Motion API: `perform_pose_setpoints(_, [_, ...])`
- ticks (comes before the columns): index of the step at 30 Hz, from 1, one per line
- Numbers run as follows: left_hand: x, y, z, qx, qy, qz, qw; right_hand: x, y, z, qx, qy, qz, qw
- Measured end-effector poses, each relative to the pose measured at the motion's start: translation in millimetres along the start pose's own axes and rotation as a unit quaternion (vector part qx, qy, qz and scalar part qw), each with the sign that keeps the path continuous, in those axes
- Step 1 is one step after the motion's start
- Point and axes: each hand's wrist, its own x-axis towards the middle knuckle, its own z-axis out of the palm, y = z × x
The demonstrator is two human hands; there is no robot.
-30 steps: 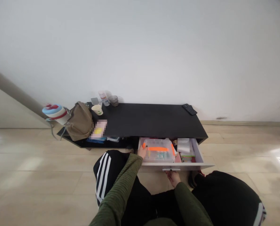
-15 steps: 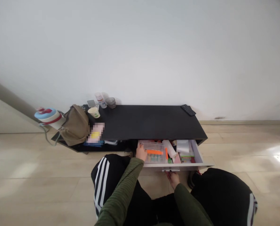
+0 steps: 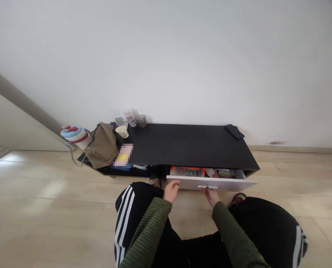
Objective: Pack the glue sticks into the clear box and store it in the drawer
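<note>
My right hand [image 3: 211, 196] has its fingers at the silver drawer handle [image 3: 207, 187], gripping it from below. The white drawer [image 3: 188, 184] is partly pulled out of the low black cabinet [image 3: 179, 143]. At the left end of the drawer front is my left hand [image 3: 171, 191], holding nothing, with its fingers loosely extended close to the panel; I cannot tell if they touch it. Inside the drawer lies a clear plastic case [image 3: 186, 171] with orange latches, partly hidden by the front panel. Papers or booklets [image 3: 226, 174] show to its right.
On the cabinet's left end stand a brown bag [image 3: 103, 145], a bottle with a blue lid [image 3: 75, 136], a paper cup [image 3: 122, 131], a spray can [image 3: 130, 117] and a glass bowl [image 3: 141, 120]. A black remote-like keypad [image 3: 234, 131] lies at the right. My knees flank the drawer.
The drawer has slid inward, hiding more of its contents. My left hand has left the clear case and come out to the drawer front. My right hand stays at the handle. The view has shifted left.
</note>
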Motion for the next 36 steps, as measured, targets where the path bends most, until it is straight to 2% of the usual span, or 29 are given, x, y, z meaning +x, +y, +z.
perform_pose_setpoints(4, [-5.8, -3.8, 10.2, 0.021, -0.014, -0.026, 0.999, 21.2, -17.5, 23.4, -0.008, -0.002, 0.032, 0.999])
perform_pose_setpoints(10, [-2.0, -11.6, 8.5, 0.022, -0.030, -0.011, 0.999, 39.3, -41.7, 47.2, -0.048, -0.013, 0.041, 0.998])
perform_pose_setpoints(14, [0.2, -11.7, 12.7, 0.027, -0.047, -0.025, 0.998, 31.5, -47.6, 46.2, -0.125, -0.026, 0.054, 0.990])
perform_pose_setpoints(17, [-5.3, -4.1, 18.6, 0.093, -0.084, -0.033, 0.992, 11.2, -47.8, 43.3, -0.200, -0.063, 0.077, 0.975])
perform_pose_setpoints(19, [-13.1, 4.5, 18.0, 0.166, -0.136, -0.015, 0.977, -11.1, -52.3, 40.9, -0.242, -0.103, 0.099, 0.960])
perform_pose_setpoints(20, [-17.8, 9.6, 15.2, 0.187, -0.186, -0.010, 0.964, -25.0, -57.7, 39.0, -0.269, -0.141, 0.109, 0.947])
perform_pose_setpoints(21, [-22.4, 15.1, 10.8, 0.186, -0.261, -0.019, 0.947, -40.7, -65.6, 36.3, -0.288, -0.181, 0.116, 0.933])
perform_pose_setpoints(23, [-30.6, 27.5, -1.5, 0.101, -0.442, -0.057, 0.890, -76.0, -88.9, 29.0, -0.356, -0.364, 0.099, 0.855])
perform_pose_setpoints(24, [-33.6, 34.8, -8.1, 0.033, -0.496, -0.065, 0.865, -94.4, -103.6, 25.2, -0.338, -0.432, 0.061, 0.834])
perform_pose_setpoints(25, [-35.9, 43.2, -14.0, -0.051, -0.495, -0.058, 0.866, -112.4, -119.4, 22.0, -0.299, -0.474, 0.026, 0.828])
perform_pose_setpoints(26, [-37.4, 52.6, -18.4, -0.147, -0.441, -0.039, 0.885, -129.1, -135.5, 20.2, -0.221, -0.483, -0.027, 0.847])
perform_pose_setpoints(27, [-38.1, 63.0, -20.7, -0.243, -0.356, -0.012, 0.902, -144.0, -151.0, 20.3, -0.117, -0.466, -0.085, 0.873])
perform_pose_setpoints(28, [-38.2, 74.2, -20.8, -0.328, -0.272, 0.019, 0.905, -156.6, -165.0, 22.5, -0.016, -0.443, -0.129, 0.887])
perform_pose_setpoints(29, [-37.7, 85.6, -18.6, -0.403, -0.215, 0.049, 0.888, -166.7, -176.9, 26.7, 0.074, -0.413, -0.160, 0.893])
perform_pose_setpoints(30, [-36.9, 96.6, -14.8, -0.474, -0.190, 0.075, 0.856, -174.3, -186.3, 32.5, 0.139, -0.400, -0.169, 0.890])
perform_pose_setpoints(32, [-35.0, 114.5, -4.7, -0.562, -0.223, 0.093, 0.791, -182.8, -197.1, 45.3, 0.234, -0.398, -0.163, 0.872])
perform_pose_setpoints(33, [-34.3, 120.4, 0.1, -0.584, -0.247, 0.090, 0.768, -184.0, -199.0, 50.9, 0.261, -0.404, -0.150, 0.864])
perform_pose_setpoints(34, [-33.7, 124.3, 3.9, -0.597, -0.269, 0.086, 0.751, -183.6, -199.1, 55.0, 0.280, -0.411, -0.134, 0.857])
perform_pose_setpoints(36, [-33.1, 127.4, 6.7, -0.605, -0.297, 0.077, 0.735, -177.9, -195.6, 57.9, 0.296, -0.419, -0.106, 0.852])
